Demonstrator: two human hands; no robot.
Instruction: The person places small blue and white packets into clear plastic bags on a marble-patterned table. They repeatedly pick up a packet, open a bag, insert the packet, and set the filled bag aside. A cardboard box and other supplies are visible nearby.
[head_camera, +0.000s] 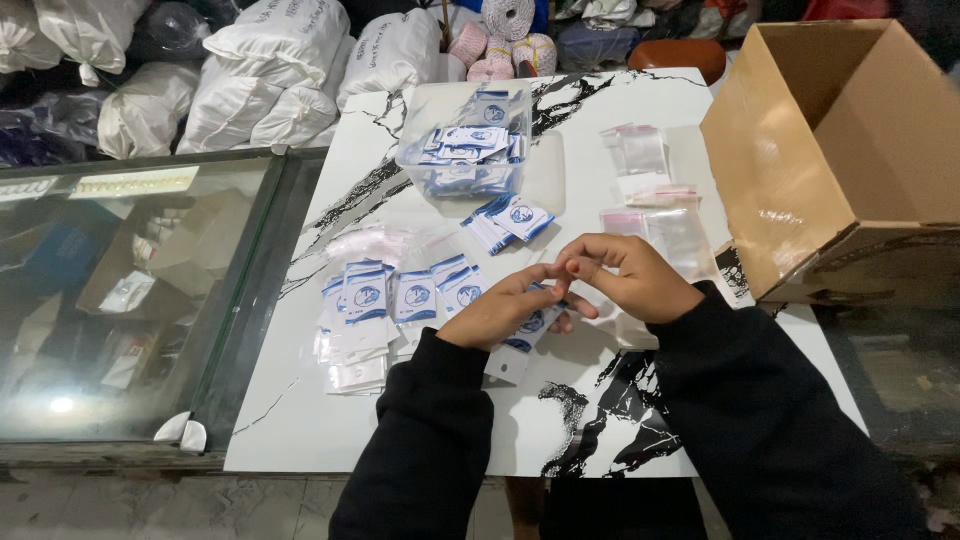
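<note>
Small blue-and-white packet (522, 340), held above the near middle of the worktop (330, 420), a white slab with black marble veining. The left hand (500, 310) lies over the packet with fingers closed on it; the right hand (625, 275) meets it from the right, fingertips pinched together at the packet's upper end. Both arms wear black sleeves. Left of the hands, toward the worktop's left edge, lies a pile of filled packets (370, 315); just beyond the hands, a short stack of blue-and-white cards (508, 220). At the far middle stands a clear plastic tub (465, 140) of the same cards. Empty clear sleeves (650, 185) lie toward the right edge. An open cardboard box (840, 150) occupies the far right corner. Left of the worktop, a glass display case (130, 290); beyond the far edge, white stuffed sacks (270, 70).
</note>
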